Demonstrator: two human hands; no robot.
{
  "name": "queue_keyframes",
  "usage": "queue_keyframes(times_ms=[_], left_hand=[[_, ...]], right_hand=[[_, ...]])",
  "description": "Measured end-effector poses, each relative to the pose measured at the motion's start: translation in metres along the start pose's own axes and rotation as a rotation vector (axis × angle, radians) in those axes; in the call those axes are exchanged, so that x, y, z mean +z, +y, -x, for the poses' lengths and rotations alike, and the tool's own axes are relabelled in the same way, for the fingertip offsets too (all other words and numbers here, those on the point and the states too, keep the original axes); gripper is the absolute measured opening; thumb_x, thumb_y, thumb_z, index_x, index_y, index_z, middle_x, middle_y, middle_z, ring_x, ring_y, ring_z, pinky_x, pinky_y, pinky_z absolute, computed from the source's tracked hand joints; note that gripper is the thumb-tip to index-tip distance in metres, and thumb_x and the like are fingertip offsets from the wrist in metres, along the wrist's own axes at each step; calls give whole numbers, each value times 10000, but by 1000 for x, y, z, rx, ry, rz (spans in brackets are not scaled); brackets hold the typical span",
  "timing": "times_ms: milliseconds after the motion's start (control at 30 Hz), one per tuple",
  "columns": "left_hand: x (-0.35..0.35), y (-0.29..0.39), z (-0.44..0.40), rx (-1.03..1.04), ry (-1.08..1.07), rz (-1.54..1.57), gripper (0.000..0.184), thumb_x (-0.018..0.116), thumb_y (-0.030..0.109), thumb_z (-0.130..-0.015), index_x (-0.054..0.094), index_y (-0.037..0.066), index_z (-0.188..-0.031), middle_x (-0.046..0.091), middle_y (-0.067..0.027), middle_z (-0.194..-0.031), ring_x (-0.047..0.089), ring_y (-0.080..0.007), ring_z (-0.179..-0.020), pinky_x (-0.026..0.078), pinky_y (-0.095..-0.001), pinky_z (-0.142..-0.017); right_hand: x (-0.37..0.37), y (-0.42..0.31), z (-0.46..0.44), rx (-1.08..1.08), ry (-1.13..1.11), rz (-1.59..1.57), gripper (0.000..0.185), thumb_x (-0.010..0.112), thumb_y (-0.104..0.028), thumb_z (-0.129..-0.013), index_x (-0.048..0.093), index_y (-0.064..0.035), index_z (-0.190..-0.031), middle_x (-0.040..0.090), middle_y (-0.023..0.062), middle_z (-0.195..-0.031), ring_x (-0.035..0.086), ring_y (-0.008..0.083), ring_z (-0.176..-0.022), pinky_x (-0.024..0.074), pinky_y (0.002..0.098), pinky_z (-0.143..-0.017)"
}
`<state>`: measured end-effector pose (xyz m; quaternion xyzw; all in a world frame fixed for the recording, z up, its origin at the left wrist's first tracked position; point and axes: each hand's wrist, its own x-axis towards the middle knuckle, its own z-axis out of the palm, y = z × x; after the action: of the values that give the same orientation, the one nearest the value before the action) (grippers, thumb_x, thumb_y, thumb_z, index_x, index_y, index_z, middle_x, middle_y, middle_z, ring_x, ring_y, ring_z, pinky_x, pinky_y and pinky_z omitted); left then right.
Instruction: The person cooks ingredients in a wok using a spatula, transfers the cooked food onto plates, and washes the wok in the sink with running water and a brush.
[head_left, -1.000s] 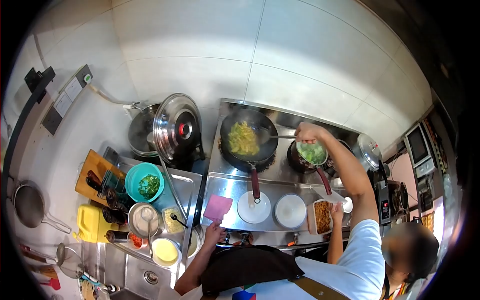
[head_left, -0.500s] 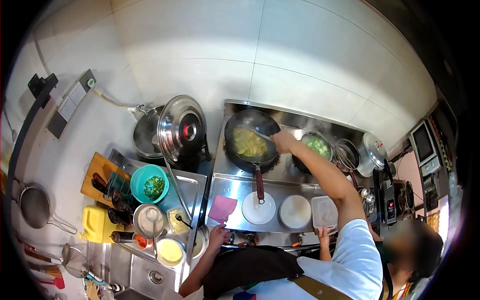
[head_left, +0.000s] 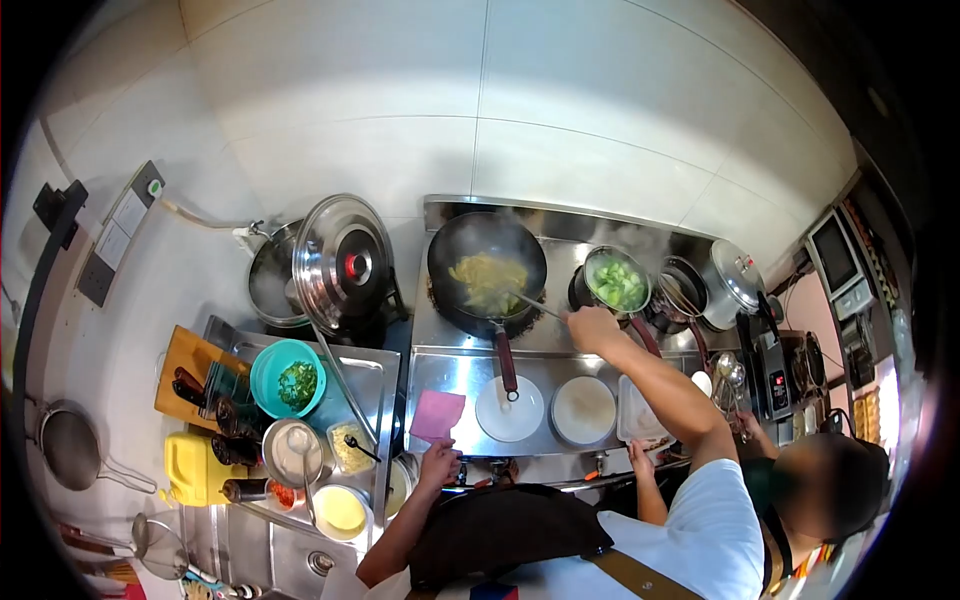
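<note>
My right hand (head_left: 595, 332) is closed around the thin metal handle of a cooking utensil (head_left: 537, 304). The utensil's far end is in a black wok (head_left: 452, 290), among yellow-green food (head_left: 487, 278) that is steaming. Its head is hidden in the food, so I cannot tell its kind. At the stove's front edge is my left hand (head_left: 438, 466), fingers curled, just below a pink cloth (head_left: 437, 415) and beside the control knobs. What those fingers hold, if anything, is hidden. The wok's dark red handle (head_left: 507, 365) points toward me, over a white plate (head_left: 509, 410).
Right of the wok is a pan of chopped greens (head_left: 618, 284). A white bowl (head_left: 584, 411) and plastic container (head_left: 640, 405) line the front ledge. A co-worker's hand (head_left: 641, 459) is near the container. Leftward are a lidded pot (head_left: 343, 262) and teal bowl (head_left: 262, 378).
My right hand has drawn the utensil toward me, from the wok's upper right to its lower right. The co-worker's hand has come off the plastic container. The view has shifted slightly.
</note>
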<state>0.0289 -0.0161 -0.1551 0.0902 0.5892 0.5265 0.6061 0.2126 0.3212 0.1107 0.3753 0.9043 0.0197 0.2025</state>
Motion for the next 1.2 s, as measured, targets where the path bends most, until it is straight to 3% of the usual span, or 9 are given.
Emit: queue_keyframes(times_ms=[67,100,300,433,567,667,900,1000,1200], left_hand=[[3,1,-3,11,-17,19,332,535,46,-942,486,50,-1270,616,-94,-889,465,-81,-549,335,-225,-398],[7,10,2,16,-1,12,335,543,49,-936,487,51,-1266,611,-92,-872,466,-84,-551,343,-230,-398],[-4,-5,-3,60,39,28,328,555,46,-920,497,44,-1243,604,-80,-848,487,-96,-558,370,-241,-420],[-2,-2,9,38,39,7,320,556,29,-910,501,35,-1225,607,-81,-838,502,-106,-566,386,-244,-430],[-5,-1,12,40,61,37,319,549,15,-907,502,34,-1222,605,-83,-828,507,-110,-569,401,-246,-441],[-7,-6,13,23,89,105,319,548,15,-910,502,33,-1226,602,-82,-829,507,-110,-568,407,-246,-446],[-6,0,17,9,94,68,325,564,28,-914,507,42,-1234,604,-83,-854,510,-107,-579,414,-245,-450],[-3,0,16,43,64,48,323,565,32,-918,506,47,-1235,607,-85,-858,505,-107,-574,412,-243,-449],[-3,0,16,43,43,28,335,562,40,-921,501,40,-1251,626,-98,-890,522,-113,-591,429,-245,-463]], right_hand=[[4,6,-12,9,25,-54,442,568,-84,-861,587,-118,-1301,705,179,-935,700,365,-888,567,474,-742],[0,12,-12,51,75,-136,380,599,-85,-821,658,-114,-1195,706,184,-932,698,369,-890,566,476,-747],[-76,25,-7,-54,-66,43,277,607,-90,-763,727,-71,-1013,709,189,-978,686,367,-933,559,462,-778],[-29,21,-61,-90,1,-68,374,615,-90,-736,713,-86,-1096,696,218,-991,671,388,-949,531,462,-832],[-22,30,-72,-127,93,-350,303,585,-74,-730,716,-15,-996,687,245,-936,661,407,-937,522,459,-821],[-55,23,-57,-49,-64,-322,287,598,-86,-726,716,-6,-975,681,251,-914,661,413,-904,515,476,-809],[-49,-26,-56,-264,46,-188,237,589,-89,-722,712,23,-890,683,256,-836,675,416,-839,540,477,-744],[-54,-59,-72,-116,-77,-359,176,590,-83,-745,667,32,-854,657,215,-711,658,325,-569,516,423,-496],[-24,-31,-148,247,-87,-1395,139,594,-104,-834,606,0,-741,594,101,-607,508,181,-405,400,337,-351]])
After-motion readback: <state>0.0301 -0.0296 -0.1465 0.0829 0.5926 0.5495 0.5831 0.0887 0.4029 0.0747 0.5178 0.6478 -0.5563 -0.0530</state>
